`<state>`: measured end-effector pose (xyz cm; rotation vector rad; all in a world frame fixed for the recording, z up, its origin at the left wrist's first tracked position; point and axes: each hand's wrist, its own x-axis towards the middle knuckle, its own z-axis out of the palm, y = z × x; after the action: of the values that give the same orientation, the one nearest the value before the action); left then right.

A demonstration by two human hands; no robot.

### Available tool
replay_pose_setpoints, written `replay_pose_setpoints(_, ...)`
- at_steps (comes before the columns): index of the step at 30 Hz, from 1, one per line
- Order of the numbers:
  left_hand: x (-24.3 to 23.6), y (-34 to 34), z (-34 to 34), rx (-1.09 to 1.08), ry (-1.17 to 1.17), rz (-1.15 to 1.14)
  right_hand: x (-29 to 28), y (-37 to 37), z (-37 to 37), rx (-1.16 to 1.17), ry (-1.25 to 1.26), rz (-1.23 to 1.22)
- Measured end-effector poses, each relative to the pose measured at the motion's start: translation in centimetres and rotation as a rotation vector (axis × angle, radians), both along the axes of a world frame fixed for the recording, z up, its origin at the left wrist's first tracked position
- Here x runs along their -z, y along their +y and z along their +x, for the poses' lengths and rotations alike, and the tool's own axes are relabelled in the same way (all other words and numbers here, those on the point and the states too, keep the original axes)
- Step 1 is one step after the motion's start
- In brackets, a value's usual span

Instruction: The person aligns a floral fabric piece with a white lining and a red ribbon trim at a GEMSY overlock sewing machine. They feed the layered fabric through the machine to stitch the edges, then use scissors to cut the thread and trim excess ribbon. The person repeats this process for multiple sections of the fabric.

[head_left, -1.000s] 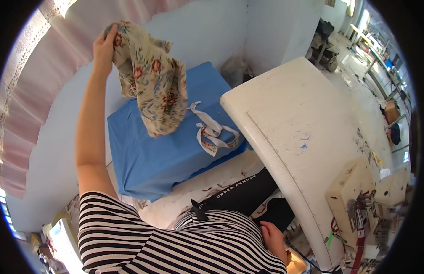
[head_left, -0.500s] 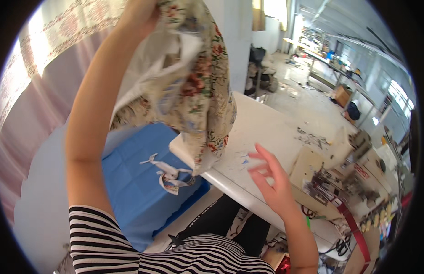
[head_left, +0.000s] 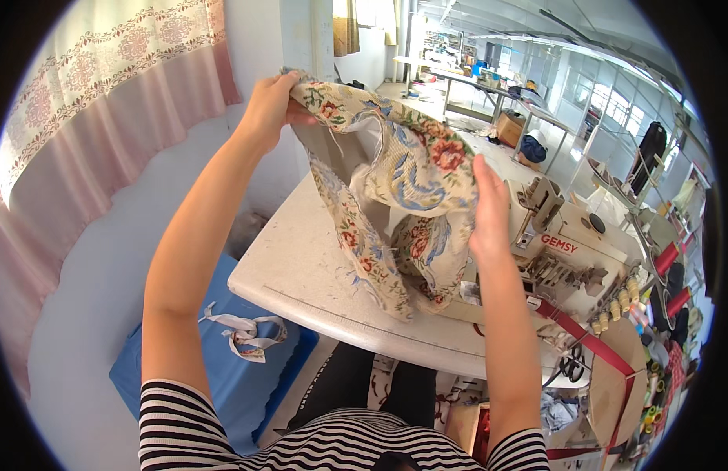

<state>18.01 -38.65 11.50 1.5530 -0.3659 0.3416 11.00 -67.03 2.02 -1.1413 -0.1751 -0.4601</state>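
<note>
Holding floral fabric (head_left: 428, 174) over a white table (head_left: 289, 255), apparently so it hangs open; left hand (head_left: 267, 111) pinched closed on its upper corner; right hand (head_left: 490, 212) nearly straight along its side, grip unclear.

Pink curtain (head_left: 117, 145) at left, brown carton (head_left: 509, 128) beside dark bag (head_left: 533, 149) in background

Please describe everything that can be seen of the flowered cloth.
The cloth is cream, patterned with red flowers, green leaves and blue scrolls; it looks woven and fairly thick. A paler, plain inner side shows, with a loose thread at an edge. It hangs loosely folded, in an open loop with a gap through the middle. The left hand grips its upper left end; the right hand lies against its right edge. Its lower folds hang before the white table; whether they touch it is unclear.
</note>
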Motion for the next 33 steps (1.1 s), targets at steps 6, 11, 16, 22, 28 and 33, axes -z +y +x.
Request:
replay_pose_setpoints(6, 1.5, 1.6, 1.4, 0.047, -0.031, 0.003, -5.6, 0.3, -1.5, -0.152, -0.001, 0.044)
replay_pose_setpoints(11, 0.9, 1.2, 1.8, 0.054, -0.100, -0.084, -9.0, -0.4, 1.0, -0.254, -0.093, -0.010)
replay_pose_setpoints(16, 8.2, 1.9, 6.0, 0.206, 0.028, 0.062, -2.6, -3.9, 11.5, 0.708, -0.166, -1.029)
replay_pose_setpoints(22, 25.5, 6.8, 3.4, 0.030, 0.004, 0.831, 6.8, 8.3, 2.5, 0.137, -0.490, -1.420)
replay_pose_setpoints(28, 30.2, 6.3, -3.2, -0.497, -0.088, 1.202, 19.3, 11.3, -0.7, 0.197, -0.237, -1.815)
replay_pose_setpoints(33, 35.3, 13.2, 0.4, -0.482, -0.088, 0.902, 21.6, 9.8, 5.6, 0.161, -0.173, -1.891)
